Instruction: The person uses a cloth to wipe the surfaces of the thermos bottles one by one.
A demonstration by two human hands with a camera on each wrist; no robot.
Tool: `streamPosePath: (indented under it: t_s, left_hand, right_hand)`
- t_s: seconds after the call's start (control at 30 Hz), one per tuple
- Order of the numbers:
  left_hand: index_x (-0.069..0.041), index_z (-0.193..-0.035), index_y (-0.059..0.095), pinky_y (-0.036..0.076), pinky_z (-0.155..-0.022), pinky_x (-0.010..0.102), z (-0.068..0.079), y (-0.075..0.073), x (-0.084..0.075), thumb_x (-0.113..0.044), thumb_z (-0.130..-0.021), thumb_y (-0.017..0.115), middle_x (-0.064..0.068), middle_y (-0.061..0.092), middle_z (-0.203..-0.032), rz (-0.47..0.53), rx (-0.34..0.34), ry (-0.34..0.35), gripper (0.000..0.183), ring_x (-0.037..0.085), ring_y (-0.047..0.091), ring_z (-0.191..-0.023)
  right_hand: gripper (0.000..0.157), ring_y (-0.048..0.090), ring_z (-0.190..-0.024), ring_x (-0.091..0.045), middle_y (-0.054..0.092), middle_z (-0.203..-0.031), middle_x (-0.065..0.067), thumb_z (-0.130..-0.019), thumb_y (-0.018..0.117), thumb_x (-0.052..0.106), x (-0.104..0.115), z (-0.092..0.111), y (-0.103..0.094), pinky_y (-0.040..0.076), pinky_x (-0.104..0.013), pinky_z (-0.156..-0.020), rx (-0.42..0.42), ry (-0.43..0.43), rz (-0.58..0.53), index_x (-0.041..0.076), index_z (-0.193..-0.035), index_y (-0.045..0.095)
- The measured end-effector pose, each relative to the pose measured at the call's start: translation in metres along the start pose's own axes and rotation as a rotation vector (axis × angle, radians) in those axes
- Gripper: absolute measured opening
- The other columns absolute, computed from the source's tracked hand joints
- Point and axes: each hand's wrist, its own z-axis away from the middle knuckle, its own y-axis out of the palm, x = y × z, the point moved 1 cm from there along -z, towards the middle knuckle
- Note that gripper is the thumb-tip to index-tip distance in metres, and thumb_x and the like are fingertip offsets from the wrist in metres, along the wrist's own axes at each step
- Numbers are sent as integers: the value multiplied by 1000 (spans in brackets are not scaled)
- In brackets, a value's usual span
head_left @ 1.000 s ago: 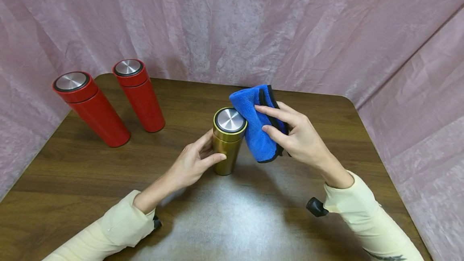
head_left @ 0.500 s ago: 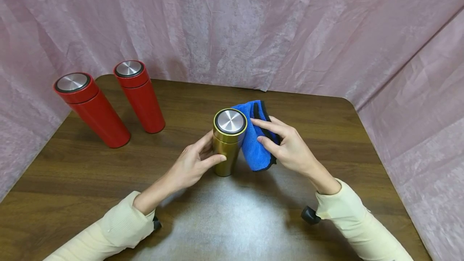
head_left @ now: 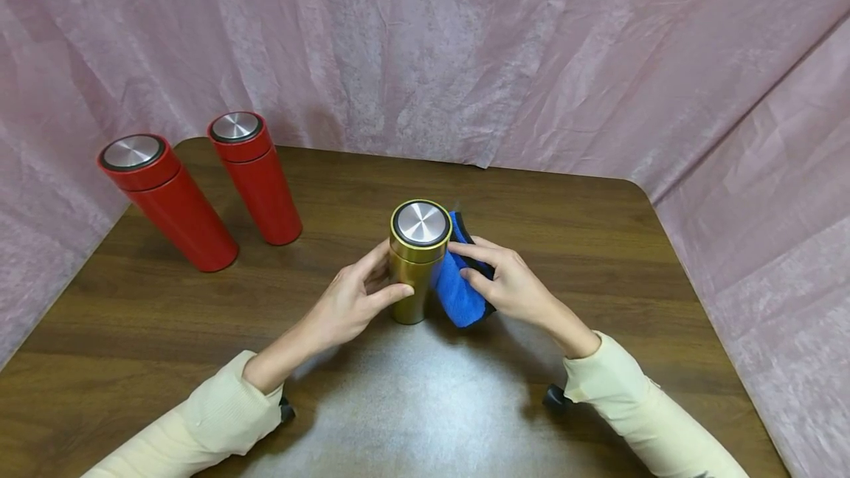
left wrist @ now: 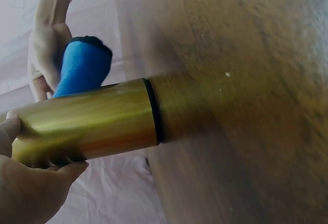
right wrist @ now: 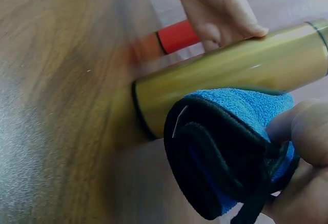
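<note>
A gold thermos flask with a brushed steel lid top stands upright on the wooden table. My left hand grips it from the left, thumb across the front and fingers behind. On its right side my right hand holds a folded blue cloth with black edging against the flask's wall. In the right wrist view the folds of the cloth are pinched between thumb and fingers. The left wrist view shows the flask's dark base ring at the table surface.
Two red thermos flasks with steel lid tops stand at the back left of the table. A pink curtain hangs behind the table and along its sides.
My right hand has moved the cloth down and left along the gold flask's right side, from the lid towards the lower body. My left hand and the red flasks stay in place.
</note>
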Motion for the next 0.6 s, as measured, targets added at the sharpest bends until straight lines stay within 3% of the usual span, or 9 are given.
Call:
streamPosePath:
  t_s: [0.33, 0.6]
  left_hand:
    - [0, -157, 39, 46, -111, 41, 0, -1, 0, -2, -94, 75, 21, 52, -151, 23, 13, -2, 73, 32, 53, -137]
    - [0, -157, 39, 45, -111, 41, 0, 0, -1, -2, -93, 76, 21, 52, -150, 19, 5, -16, 74, 31, 52, -137]
  right_hand:
    - [43, 62, -124, -33, 62, -138, -22, -91, 68, -8, -14, 0, 17, 53, -51, -101, 97, 28, 103, -5, -134, 65]
    - [46, 52, -136, -38, 56, -143, -27, -91, 68, 0, 0, -8, 25, 47, -51, -108, 230, 313, 255, 4, -137, 66]
